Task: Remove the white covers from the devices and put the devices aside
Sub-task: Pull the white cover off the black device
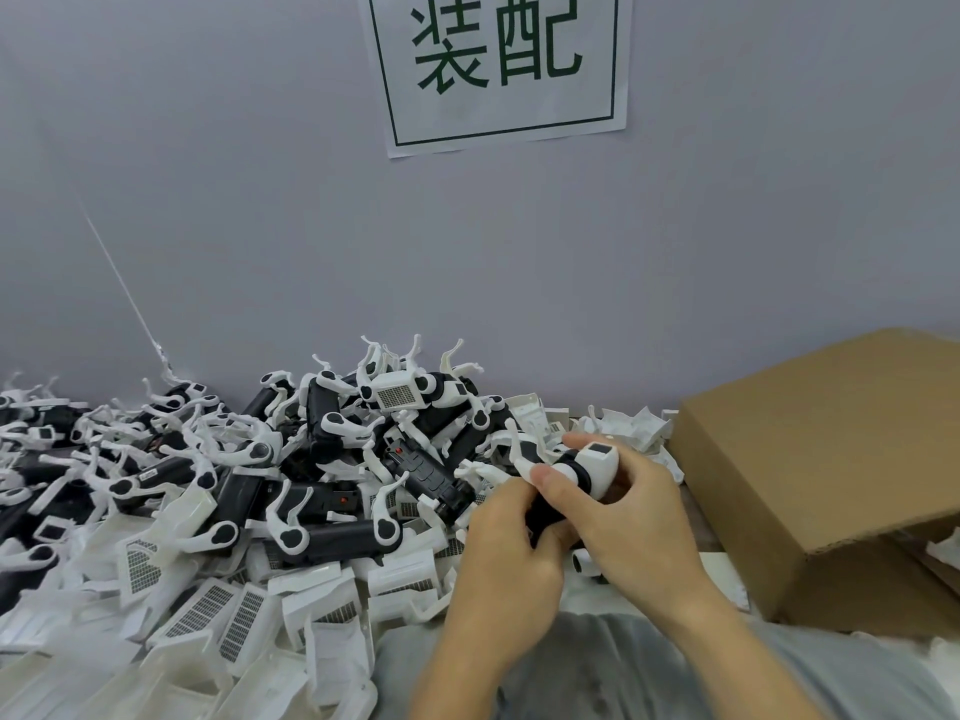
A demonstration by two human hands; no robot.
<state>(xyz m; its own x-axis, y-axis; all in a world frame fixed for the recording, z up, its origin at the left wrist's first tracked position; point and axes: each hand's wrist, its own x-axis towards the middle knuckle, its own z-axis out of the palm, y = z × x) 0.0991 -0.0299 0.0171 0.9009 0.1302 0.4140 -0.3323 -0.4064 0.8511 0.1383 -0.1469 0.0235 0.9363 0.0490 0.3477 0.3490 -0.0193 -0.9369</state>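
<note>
White cover (600, 459) is still on the black device (550, 504) in hand. Right hand (631, 517) wraps the cover end, fingers curled round it. Left hand (511, 543) grips the black body, thumb up on the white collar. The unit sits above the near edge of the table (714, 563), just left of the cardboard box (831, 449). My read is mid-pull, cover not yet free.

Outward: a heap of loose white covers (218, 610) along the near-left edge, so plenty are done. Behind it, toward the wall, a big pile of devices (311, 459), many bare black, at least one (397, 389) still capped. Can't tell sorted from unsorted in that pile. Looks like a good way in, but not finished.
</note>
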